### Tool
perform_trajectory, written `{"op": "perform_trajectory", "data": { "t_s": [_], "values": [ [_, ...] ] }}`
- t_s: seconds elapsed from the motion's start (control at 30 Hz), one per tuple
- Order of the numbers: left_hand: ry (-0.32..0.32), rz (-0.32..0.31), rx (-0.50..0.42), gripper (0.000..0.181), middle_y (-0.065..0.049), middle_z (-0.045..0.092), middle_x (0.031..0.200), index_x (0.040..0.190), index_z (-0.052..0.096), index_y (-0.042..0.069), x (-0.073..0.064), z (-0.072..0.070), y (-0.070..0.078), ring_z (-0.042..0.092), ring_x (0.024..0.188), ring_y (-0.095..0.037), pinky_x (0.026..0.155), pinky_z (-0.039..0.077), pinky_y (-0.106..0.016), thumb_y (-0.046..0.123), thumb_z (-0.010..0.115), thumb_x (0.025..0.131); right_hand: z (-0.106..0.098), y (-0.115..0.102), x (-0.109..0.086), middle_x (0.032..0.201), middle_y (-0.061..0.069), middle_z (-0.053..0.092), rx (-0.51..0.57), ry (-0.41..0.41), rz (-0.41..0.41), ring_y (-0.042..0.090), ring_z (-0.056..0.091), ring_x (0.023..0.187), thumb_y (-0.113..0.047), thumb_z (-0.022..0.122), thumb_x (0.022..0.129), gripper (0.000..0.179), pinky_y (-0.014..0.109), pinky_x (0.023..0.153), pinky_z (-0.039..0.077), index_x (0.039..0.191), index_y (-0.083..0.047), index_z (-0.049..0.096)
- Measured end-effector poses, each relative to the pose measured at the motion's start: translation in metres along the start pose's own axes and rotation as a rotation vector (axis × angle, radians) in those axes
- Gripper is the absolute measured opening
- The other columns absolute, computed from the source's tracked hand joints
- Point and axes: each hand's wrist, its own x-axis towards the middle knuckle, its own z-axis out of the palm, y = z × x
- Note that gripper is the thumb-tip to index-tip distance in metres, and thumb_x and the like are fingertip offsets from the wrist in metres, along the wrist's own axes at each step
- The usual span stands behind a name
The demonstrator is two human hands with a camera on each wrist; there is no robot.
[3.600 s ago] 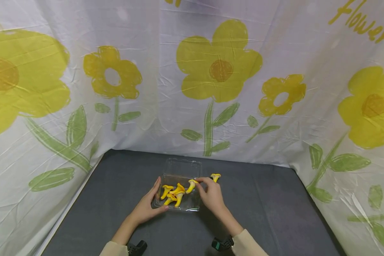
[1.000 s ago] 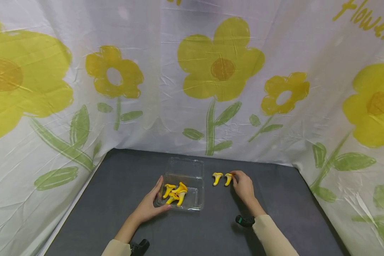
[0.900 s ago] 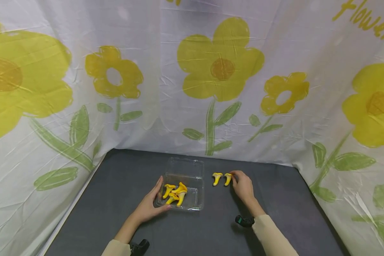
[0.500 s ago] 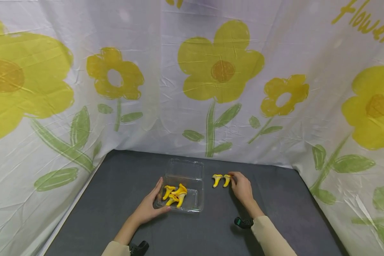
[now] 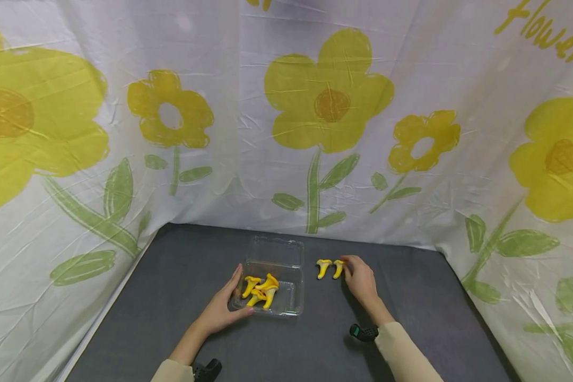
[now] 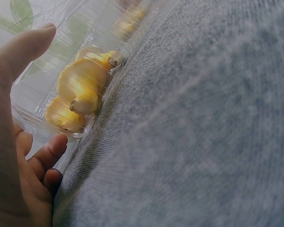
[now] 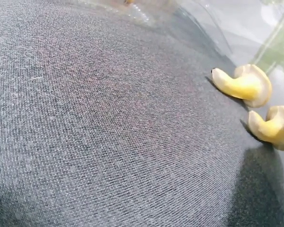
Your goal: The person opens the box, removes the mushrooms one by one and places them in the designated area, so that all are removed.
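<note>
A clear plastic clamshell box stands on the dark table with its lid folded back. Several yellow chanterelle mushrooms lie heaped in its left part. My left hand holds the box's left side, thumb at the near edge and fingers along the far left; the left wrist view shows mushrooms through the plastic wall. On the table right of the box lie two chanterelles side by side. My right hand pinches the cap of the right mushroom; the left mushroom lies free. The right fingertips are mostly out of the right wrist view.
Grey-black cloth covers the table. Behind and at both sides hangs a white curtain printed with yellow flowers. The raised lid lies back toward the curtain.
Since the earliest frame, my right hand has carried a mushroom from the box to the table, right of the other one. The left hand stays at the box. Little moves in the last second.
</note>
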Motion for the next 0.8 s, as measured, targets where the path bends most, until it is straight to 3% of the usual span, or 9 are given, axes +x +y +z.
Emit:
{"op": "perform_trajectory", "data": {
  "t_s": [0.13,0.3,0.53,0.8],
  "values": [
    [0.000,-0.005,0.002,0.118,-0.004,0.014,0.178,0.173,0.010,0.020,0.000,0.001,0.000,0.050,0.104,-0.012,0.095,0.041,-0.036,0.048,0.086,0.087,0.000,-0.001,0.001,0.120,0.013,0.075,-0.008,-0.008,0.001,0.033,0.074,0.099,-0.002,0.075,0.097,0.021,0.050,0.080,0.060,0.118,-0.005,0.077],
    [0.001,-0.004,0.000,0.118,-0.004,0.013,0.178,0.173,0.010,0.020,0.000,0.000,0.001,0.048,0.091,-0.008,0.091,0.038,-0.037,0.048,0.086,0.088,-0.001,-0.004,0.002,0.121,0.013,0.074,-0.011,-0.021,-0.003,0.033,0.074,0.097,-0.003,0.075,0.098,0.021,0.051,0.079,0.060,0.118,-0.005,0.078],
    [-0.003,-0.006,0.002,0.117,-0.005,0.015,0.178,0.173,0.010,0.020,0.001,0.000,0.001,0.046,0.086,-0.007,0.086,0.038,-0.034,0.047,0.086,0.088,-0.002,-0.007,0.004,0.121,0.012,0.075,-0.008,-0.008,-0.023,0.030,0.072,0.086,-0.004,0.076,0.097,0.022,0.048,0.071,0.058,0.119,-0.005,0.078],
    [-0.010,-0.005,-0.015,0.117,-0.005,0.014,0.178,0.173,0.010,0.019,0.002,0.000,0.001,0.046,0.086,-0.007,0.087,0.038,-0.033,0.045,0.086,0.088,-0.004,-0.016,0.006,0.122,0.013,0.075,0.019,0.023,-0.039,0.030,0.073,0.086,-0.003,0.078,0.096,0.025,0.048,0.072,0.059,0.120,-0.003,0.077]
  ]
}}
